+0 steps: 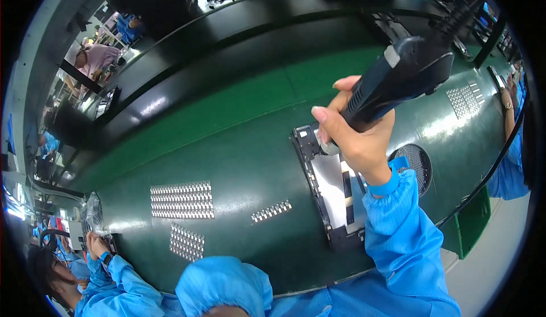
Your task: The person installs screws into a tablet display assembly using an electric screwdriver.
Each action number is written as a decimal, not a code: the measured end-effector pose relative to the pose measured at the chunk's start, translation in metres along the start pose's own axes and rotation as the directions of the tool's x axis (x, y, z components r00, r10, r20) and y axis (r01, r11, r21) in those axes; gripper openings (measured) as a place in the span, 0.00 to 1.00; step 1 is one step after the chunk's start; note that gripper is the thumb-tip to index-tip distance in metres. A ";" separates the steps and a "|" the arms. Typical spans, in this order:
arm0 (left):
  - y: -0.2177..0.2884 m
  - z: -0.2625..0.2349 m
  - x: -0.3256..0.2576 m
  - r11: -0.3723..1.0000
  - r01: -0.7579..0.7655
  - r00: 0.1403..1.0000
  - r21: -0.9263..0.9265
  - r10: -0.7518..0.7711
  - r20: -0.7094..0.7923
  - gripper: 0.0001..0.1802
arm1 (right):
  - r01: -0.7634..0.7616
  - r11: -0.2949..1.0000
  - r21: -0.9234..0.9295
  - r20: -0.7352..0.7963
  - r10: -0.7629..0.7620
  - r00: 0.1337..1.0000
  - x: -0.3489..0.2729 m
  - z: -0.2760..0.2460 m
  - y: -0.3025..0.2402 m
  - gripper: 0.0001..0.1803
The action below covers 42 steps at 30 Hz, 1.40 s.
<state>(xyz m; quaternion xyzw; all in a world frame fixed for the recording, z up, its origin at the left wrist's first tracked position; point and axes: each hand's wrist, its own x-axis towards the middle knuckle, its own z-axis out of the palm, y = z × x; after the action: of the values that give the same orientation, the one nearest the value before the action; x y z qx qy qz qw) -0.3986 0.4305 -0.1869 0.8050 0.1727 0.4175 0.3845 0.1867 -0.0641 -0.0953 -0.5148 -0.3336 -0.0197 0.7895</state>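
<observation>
My right hand is wrapped round the body of a black hot-air gun, which has a thick ribbed hose at its top end. The gun's metal nozzle points down at the upper end of an opened flat device with a black frame and shiny silvery panels. My right forearm covers part of that device's right side. At the lower edge, a bunched blue sleeve, seemingly of my left arm, shows with a strip of skin below it. No fingers of my left hand can be seen.
Silvery small parts lie in a large block, a smaller block and a short row on the green mat. A round black mesh tray is right of my wrist. Co-workers sit left and right; a black cable runs along the right.
</observation>
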 end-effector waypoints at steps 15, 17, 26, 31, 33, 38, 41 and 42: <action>0.110 0.111 0.042 -0.200 0.343 0.758 0.918 -0.518 -0.396 0.20 | -0.145 0.987 0.071 0.037 0.143 0.989 -0.014 -0.014 -0.003 0.17; 0.158 0.179 0.028 -0.363 0.327 0.774 0.872 -0.426 -0.468 0.21 | -0.200 0.978 0.056 0.042 0.198 0.979 -0.013 -0.018 0.001 0.17; 0.335 0.393 -0.027 -0.968 0.115 0.833 0.223 -0.029 -0.553 0.25 | -0.041 0.999 -0.024 0.013 0.041 0.999 0.003 -0.004 0.003 0.18; 0.391 0.478 0.014 -0.942 0.071 0.895 -0.329 0.206 -0.397 0.28 | -0.065 0.998 0.015 -0.026 0.066 0.998 -0.008 0.009 0.005 0.21; 0.401 0.483 0.034 -0.829 0.116 0.930 -0.546 0.285 -0.234 0.30 | -0.099 0.992 -0.075 -0.016 0.098 0.995 -0.006 0.004 0.002 0.21; 0.434 0.469 0.059 -0.427 0.306 0.905 -0.851 0.407 0.122 0.33 | -0.089 0.996 0.016 0.009 0.088 0.996 -0.011 -0.007 -0.014 0.19; 0.411 0.471 0.075 -0.235 0.551 0.665 -0.801 0.704 0.251 0.30 | -0.109 0.994 0.002 0.036 0.109 0.993 -0.015 -0.008 -0.002 0.19; 0.409 0.472 0.076 -0.259 0.495 0.682 -0.829 0.707 0.186 0.29 | -0.104 0.994 0.009 0.035 0.104 0.994 -0.015 -0.006 -0.001 0.19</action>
<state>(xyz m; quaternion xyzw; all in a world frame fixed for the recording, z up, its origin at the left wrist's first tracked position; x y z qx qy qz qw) 0.0089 -0.0118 -0.0020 0.2580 -0.4833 0.0685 0.8338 0.1775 -0.0749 -0.1041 -0.5273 -0.3199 0.0321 0.7865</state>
